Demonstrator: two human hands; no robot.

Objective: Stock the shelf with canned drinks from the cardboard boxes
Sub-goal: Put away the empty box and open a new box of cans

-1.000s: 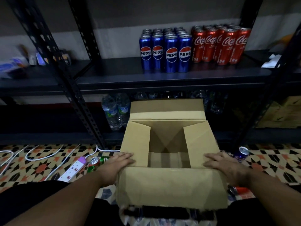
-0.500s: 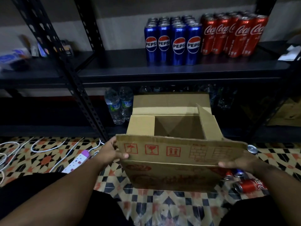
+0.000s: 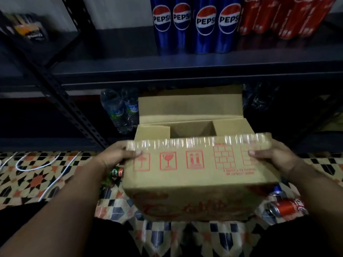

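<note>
Head view looks down on a patterned tiled floor (image 3: 33, 180) in front of a dark metal shelf (image 3: 185, 65). On the shelf stand four blue Pepsi cans (image 3: 194, 26) in a front row, with red cola cans (image 3: 282, 17) just beside them to the right; the tops of both groups are cut off by the upper edge. Under the shelf, clear water bottles (image 3: 118, 110) stand behind the left corner of the cardboard box (image 3: 194, 175), and more wrapped bottles (image 3: 259, 97) lie in deep shadow to the right, hard to make out. White cables (image 3: 46, 164) trail across the floor at left. A green can (image 3: 117, 172) lies partly hidden behind the left wrist, and a red can (image 3: 285, 208) lies on the floor by the box's lower right corner, with a blue can (image 3: 277, 190) just above it, mostly covered by the box. A blurred dark packet (image 3: 29, 32) sits on the shelf at far left; its label cannot be read.

The box is held between the shelf and the person, its far flap upright, two side flaps folded inward, and its near flap, edged with shiny tape, folded over toward the opening. What remains visible of the interior shows no cans; the rest is covered.

Left hand (image 3: 118, 154) grasps the left end of the near flap, thumb on top. Right hand (image 3: 269, 156) grasps the right end likewise, thumb pressed on the printed face. Both forearms reach forward from the lower corners.
</note>
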